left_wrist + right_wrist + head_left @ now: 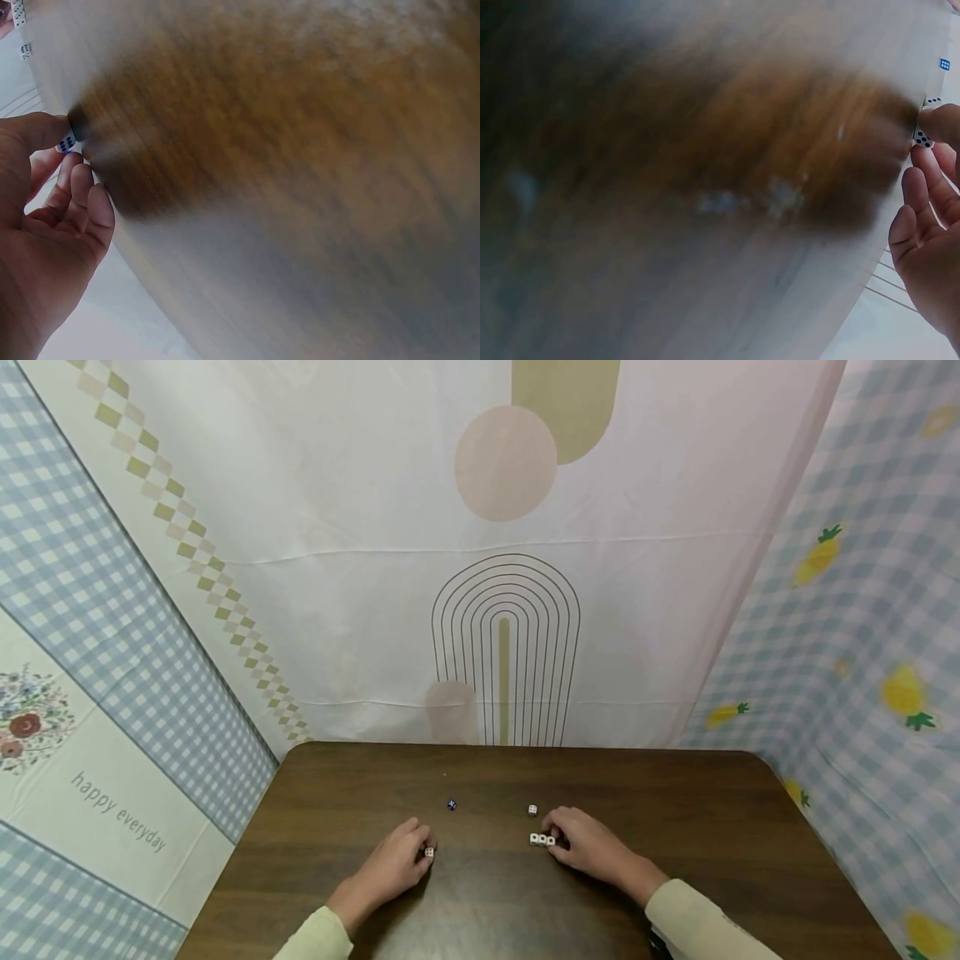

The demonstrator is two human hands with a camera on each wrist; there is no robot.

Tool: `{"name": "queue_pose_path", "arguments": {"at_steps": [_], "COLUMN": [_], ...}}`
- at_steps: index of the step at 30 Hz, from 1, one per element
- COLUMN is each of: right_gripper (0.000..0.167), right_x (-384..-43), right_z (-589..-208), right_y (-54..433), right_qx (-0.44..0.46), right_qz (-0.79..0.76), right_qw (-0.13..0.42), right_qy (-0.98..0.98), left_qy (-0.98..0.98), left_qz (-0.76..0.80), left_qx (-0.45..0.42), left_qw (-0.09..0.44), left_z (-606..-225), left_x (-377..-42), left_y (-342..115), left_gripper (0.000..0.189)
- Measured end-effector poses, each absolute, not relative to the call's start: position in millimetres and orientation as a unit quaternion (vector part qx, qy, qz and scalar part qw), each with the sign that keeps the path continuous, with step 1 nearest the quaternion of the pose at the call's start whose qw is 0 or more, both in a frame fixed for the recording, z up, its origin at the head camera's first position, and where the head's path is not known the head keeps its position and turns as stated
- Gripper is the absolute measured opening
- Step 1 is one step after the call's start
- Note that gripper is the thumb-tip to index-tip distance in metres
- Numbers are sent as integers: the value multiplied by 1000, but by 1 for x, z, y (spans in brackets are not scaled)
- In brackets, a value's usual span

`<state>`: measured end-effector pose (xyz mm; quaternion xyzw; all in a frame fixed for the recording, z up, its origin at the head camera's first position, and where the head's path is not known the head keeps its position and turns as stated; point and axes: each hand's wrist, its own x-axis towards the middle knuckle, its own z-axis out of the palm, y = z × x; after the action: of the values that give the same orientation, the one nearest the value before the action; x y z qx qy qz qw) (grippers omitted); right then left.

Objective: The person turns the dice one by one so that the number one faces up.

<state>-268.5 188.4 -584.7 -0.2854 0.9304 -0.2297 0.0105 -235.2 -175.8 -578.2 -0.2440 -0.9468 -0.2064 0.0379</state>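
Observation:
Thumb and fingers of my left hand (395, 858) pinch a white die (429, 852) at the tabletop. Blue pips show on that die (66, 142) in the left wrist view. To the right, my right hand (588, 845) grips the right end of a short row of three white dice (542, 840), which lie side by side. The thumb partly covers the end die (923, 139) in the right wrist view. Behind the row sits a single white die (532, 810). A dark blue die (452, 805) lies farther back, between the hands.
Everything lies on a dark brown wooden table (480, 910) with rounded far corners. A pale patterned cloth (360, 610) hangs right behind its far edge. Blue checked cloths (817, 693) hang at both sides.

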Motion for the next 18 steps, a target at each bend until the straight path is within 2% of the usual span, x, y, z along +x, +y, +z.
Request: {"name": "queue_pose_path", "arguments": {"at_steps": [11, 18], "right_gripper": [24, 25], "right_x": [-271, -286], "right_z": [-580, -569], "right_y": [192, 192], "right_qx": [-291, -290], "right_qz": [-244, -250], "right_qw": [12, -14], "right_qy": [925, 924], "left_qy": [-945, -944], "left_qz": [-204, -202], "left_qx": [-251, -254], "left_qw": [56, 64], "left_z": [-581, -581], "left_x": [-235, -235], "left_y": [-176, -177], "left_gripper": [18, 18]}}
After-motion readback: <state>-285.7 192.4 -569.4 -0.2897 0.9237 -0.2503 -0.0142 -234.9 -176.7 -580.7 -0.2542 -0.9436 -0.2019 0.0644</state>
